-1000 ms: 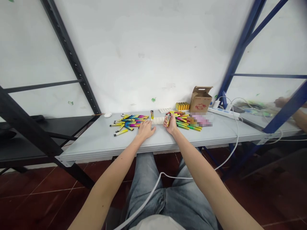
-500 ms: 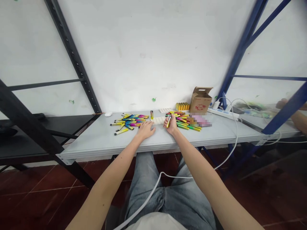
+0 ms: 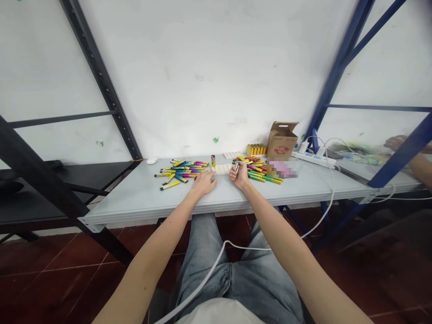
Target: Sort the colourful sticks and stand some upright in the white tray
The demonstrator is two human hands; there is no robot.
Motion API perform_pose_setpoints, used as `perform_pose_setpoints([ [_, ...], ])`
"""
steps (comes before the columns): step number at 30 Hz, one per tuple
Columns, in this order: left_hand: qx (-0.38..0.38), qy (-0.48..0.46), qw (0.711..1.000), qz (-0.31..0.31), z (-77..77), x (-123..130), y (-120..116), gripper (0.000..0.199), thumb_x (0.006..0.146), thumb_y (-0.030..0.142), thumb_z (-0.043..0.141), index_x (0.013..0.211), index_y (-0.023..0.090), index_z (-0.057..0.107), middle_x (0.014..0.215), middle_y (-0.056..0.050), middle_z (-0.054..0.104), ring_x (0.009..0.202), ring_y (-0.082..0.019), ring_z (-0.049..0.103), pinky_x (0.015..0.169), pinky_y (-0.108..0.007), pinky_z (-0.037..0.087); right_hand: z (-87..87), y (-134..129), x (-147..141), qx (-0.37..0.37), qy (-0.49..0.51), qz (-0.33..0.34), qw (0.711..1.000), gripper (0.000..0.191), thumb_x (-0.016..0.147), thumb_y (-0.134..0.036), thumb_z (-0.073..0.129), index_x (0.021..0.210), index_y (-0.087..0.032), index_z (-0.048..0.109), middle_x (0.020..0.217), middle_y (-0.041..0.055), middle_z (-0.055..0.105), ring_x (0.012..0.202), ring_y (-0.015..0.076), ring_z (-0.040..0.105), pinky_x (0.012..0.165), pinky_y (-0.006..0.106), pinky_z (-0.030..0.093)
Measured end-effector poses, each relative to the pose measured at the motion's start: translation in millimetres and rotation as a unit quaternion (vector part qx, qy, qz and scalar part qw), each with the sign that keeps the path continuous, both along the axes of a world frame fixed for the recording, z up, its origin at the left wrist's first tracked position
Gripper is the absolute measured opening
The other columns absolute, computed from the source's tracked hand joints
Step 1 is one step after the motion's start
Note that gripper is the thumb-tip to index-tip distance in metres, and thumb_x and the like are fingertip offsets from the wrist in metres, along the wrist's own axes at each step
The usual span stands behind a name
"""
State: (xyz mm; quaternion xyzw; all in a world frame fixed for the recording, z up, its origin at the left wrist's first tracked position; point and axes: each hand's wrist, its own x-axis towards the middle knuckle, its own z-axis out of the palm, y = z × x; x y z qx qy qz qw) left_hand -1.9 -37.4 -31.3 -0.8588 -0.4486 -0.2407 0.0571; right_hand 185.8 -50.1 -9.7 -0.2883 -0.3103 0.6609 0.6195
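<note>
My right hand (image 3: 239, 175) is wrapped round a shiny lighter (image 3: 237, 168), held upright in front of a heap of lighters (image 3: 258, 167) in yellow, green and red. On the tabletop, my left hand (image 3: 204, 183) lies with its fingers stretched out, near the left end of a white tray with small cells (image 3: 222, 169). Behind that tray's left end stands a single gold lighter (image 3: 213, 161). Left of my left hand is a second heap of metallic lighters (image 3: 184, 171), mostly yellow, blue and purple.
At the back right stand an open cardboard box (image 3: 282, 141) and an orange block of upright lighters (image 3: 256, 149). Another white tray (image 3: 231, 155) lies by the wall. A power strip (image 3: 313, 158) and a white cable (image 3: 332, 193) are on the right. Another person's hand (image 3: 395, 143) shows far right.
My right hand has turned the lighter slightly, so less of it shows. My left hand stays in place. At the far right, the other person's hand has shifted a little.
</note>
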Motion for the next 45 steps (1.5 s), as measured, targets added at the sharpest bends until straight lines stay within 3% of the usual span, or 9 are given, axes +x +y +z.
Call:
perform_pose_setpoints([
  [15,-0.008,-0.008,1.000,0.007,0.5,-1,-2,0.033,0.090,0.028,0.047,0.119,0.018,0.061,0.126,-0.011,0.063,0.116,-0.029,0.055,0.099,-0.043,0.041,-5.7,5,0,-0.016,-0.036,0.015,0.999,0.035,0.090,-0.042,0.024,0.060,-0.024,0.029,0.040,-0.0093,0.020,0.033,0.0080,0.009,0.031,0.019,0.014],
  [23,-0.007,-0.004,1.000,0.014,0.3,-1,-1,0.033,0.090,0.029,0.047,0.119,0.020,0.060,0.128,-0.009,0.063,0.117,-0.029,0.054,0.099,-0.043,0.040,-10.6,9,-1,-0.009,-0.053,-0.001,0.999,0.036,0.091,-0.044,0.025,0.062,-0.024,0.030,0.041,-0.0092,0.021,0.033,0.0078,0.011,0.031,0.019,0.014],
  [30,-0.007,-0.004,1.000,0.011,4.0,0,-5,0.030,0.090,0.027,0.048,0.115,0.019,0.062,0.116,-0.010,0.067,0.110,-0.028,0.057,0.094,-0.040,0.043,-11.5,8,-3,0.000,-0.066,-0.037,0.997,0.038,0.092,-0.047,0.024,0.063,-0.024,0.030,0.041,-0.0095,0.021,0.033,0.0073,0.012,0.031,0.017,0.013],
  [45,-0.002,-0.005,1.000,0.013,1.6,0,-3,0.030,0.090,0.027,0.049,0.116,0.019,0.061,0.114,-0.010,0.067,0.108,-0.027,0.058,0.093,-0.039,0.042,-10.4,5,-3,0.013,-0.080,0.007,0.997,0.037,0.092,-0.044,0.022,0.063,-0.023,0.031,0.041,-0.0078,0.025,0.033,0.0082,0.015,0.032,0.019,0.017],
])
